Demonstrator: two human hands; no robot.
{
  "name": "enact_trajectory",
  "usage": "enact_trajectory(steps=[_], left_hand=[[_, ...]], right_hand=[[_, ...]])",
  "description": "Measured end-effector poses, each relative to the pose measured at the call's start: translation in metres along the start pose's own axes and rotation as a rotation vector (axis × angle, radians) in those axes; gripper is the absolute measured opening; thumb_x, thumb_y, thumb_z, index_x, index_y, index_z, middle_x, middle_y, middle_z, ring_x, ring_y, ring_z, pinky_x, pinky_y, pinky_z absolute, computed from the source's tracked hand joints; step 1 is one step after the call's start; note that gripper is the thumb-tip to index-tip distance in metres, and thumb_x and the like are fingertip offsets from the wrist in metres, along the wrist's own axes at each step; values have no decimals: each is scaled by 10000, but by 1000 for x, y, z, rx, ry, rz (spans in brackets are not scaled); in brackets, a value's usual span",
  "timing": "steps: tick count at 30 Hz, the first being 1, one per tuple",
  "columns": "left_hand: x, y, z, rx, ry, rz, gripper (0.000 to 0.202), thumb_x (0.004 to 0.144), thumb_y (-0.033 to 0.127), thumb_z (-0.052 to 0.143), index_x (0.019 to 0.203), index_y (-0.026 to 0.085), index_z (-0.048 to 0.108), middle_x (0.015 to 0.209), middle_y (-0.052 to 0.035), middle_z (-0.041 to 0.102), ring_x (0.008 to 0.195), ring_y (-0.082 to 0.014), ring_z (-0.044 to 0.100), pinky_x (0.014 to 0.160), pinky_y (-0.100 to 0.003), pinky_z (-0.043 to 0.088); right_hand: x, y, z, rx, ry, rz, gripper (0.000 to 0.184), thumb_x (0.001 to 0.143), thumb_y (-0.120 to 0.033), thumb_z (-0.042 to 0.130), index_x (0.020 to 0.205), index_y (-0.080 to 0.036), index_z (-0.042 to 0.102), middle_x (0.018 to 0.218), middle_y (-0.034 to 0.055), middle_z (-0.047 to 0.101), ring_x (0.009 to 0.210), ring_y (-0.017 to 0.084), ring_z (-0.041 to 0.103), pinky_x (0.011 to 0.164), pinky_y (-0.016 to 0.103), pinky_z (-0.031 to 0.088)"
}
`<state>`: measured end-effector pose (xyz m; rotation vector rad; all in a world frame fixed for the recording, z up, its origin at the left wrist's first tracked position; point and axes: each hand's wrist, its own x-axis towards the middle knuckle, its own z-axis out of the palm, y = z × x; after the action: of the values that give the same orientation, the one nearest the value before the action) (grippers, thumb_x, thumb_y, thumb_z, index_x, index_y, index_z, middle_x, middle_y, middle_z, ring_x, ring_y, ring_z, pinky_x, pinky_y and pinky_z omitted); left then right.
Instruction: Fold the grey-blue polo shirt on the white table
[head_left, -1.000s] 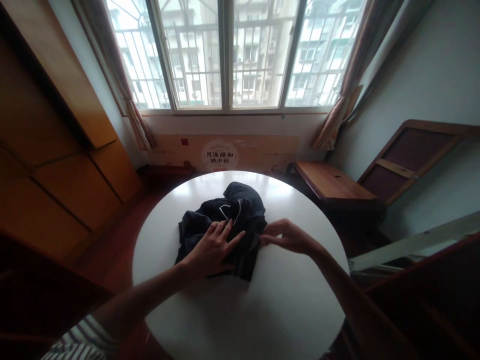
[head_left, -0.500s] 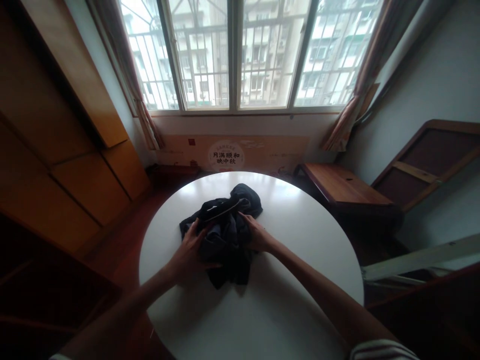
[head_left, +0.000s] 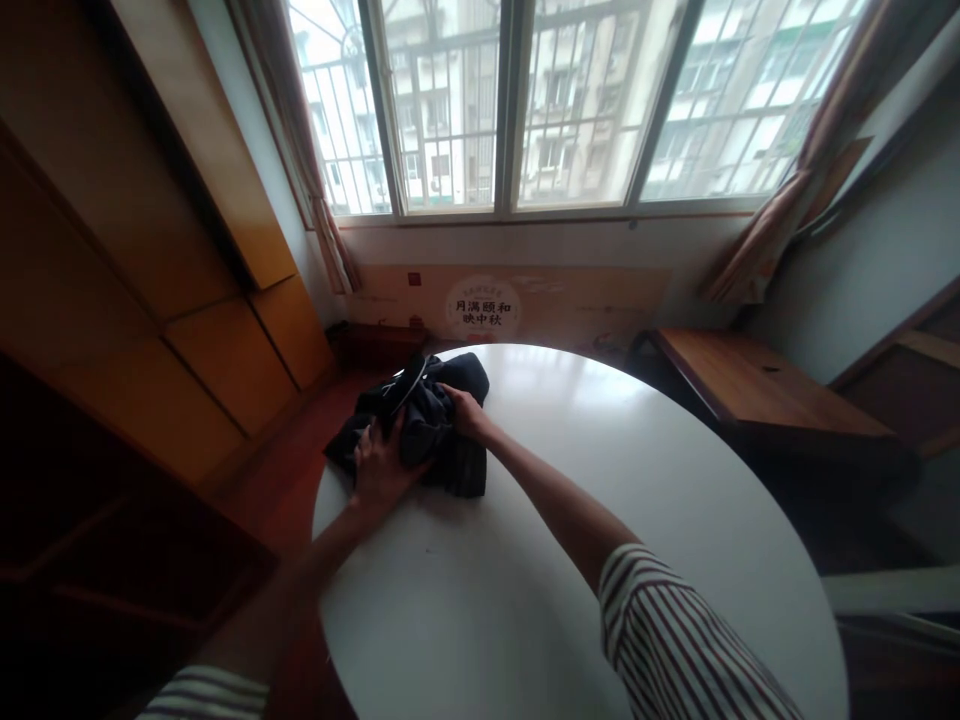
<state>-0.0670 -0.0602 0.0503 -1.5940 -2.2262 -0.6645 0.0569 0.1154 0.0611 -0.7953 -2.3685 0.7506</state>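
A crumpled dark navy garment with thin white piping lies at the far left edge of the round white table, partly hanging over the rim. My left hand grips the bundle from its near left side, fingers curled into the cloth. On the bundle's right side my right hand is closed on the fabric, its arm in a striped sleeve reaching across the table.
Wooden cabinets line the left wall. A barred window with curtains fills the back wall, with a printed cardboard box below it. A low wooden bench stands at right, beyond the table.
Both hands have gathered the garment and pushed it from the table's middle to its far left edge. The bundle is more bunched, and the view has swung to the left.
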Motion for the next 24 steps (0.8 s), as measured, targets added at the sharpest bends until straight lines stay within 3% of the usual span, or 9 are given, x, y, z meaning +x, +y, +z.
enact_trajectory(steps=[3, 5, 8, 11, 14, 18, 21, 24], left_hand=[[26, 0, 11, 53, -30, -35, 946, 767, 686, 655, 1535, 234, 338, 1486, -232, 384, 1264, -444, 456, 975, -548, 416], [39, 2, 16, 57, -49, -50, 950, 768, 692, 650, 1540, 239, 331, 1490, -241, 378, 1252, -451, 466, 964, -542, 421], [51, 6, 25, 53, -68, -75, 973, 766, 692, 651, 1551, 235, 303, 1508, -261, 344, 1253, -471, 461, 967, -563, 411], [58, 11, 36, 51, -66, -102, 1004, 770, 700, 638, 1567, 225, 252, 1534, -272, 298, 1280, -488, 430, 982, -590, 393], [62, 15, 48, 66, -58, -113, 1018, 780, 725, 603, 1575, 220, 217, 1553, -283, 254, 1304, -513, 391, 983, -624, 381], [61, 16, 60, 113, -45, -84, 1006, 806, 739, 549, 1577, 197, 198, 1567, -307, 201, 1327, -547, 344, 992, -654, 360], [55, 16, 63, 155, -46, -63, 992, 832, 727, 522, 1579, 171, 176, 1576, -312, 173, 1350, -552, 311, 1015, -657, 339], [48, 16, 58, 194, -63, -45, 963, 864, 698, 502, 1579, 151, 161, 1582, -316, 146, 1366, -553, 286, 1025, -648, 332]], right_hand=[[17, -2, -3, -246, -40, 109, 738, 828, -110, 567, 1525, -212, 347, 1427, 159, 511, 1243, 315, 522, 1006, 441, 430], [16, -2, -8, -279, -35, 149, 762, 836, -113, 564, 1547, -172, 298, 1499, 222, 399, 1313, 377, 441, 1032, 520, 385], [-7, 3, -18, -295, -82, 126, 766, 877, -269, 598, 1557, -146, 267, 1524, 237, 348, 1385, 388, 352, 1080, 512, 341], [-40, 13, -21, -299, -191, 16, 926, 803, -441, 705, 1558, -140, 260, 1478, 228, 407, 1374, 372, 381, 1082, 450, 367], [-59, 22, -11, -374, -189, -46, 827, 788, -272, 713, 1517, -131, 348, 1372, 214, 509, 1285, 334, 481, 1041, 406, 410], [-49, 30, 7, -434, -140, -48, 528, 825, -12, 506, 1351, -56, 523, 1150, 206, 623, 1117, 277, 570, 976, 371, 448], [-37, 32, 11, -431, -123, -71, 464, 818, 38, 442, 1250, -62, 581, 1080, 192, 643, 1102, 277, 559, 947, 376, 469], [-45, 32, 6, -413, -121, -115, 516, 799, 42, 454, 1294, -63, 552, 1123, 181, 639, 1134, 268, 541, 965, 363, 462]])
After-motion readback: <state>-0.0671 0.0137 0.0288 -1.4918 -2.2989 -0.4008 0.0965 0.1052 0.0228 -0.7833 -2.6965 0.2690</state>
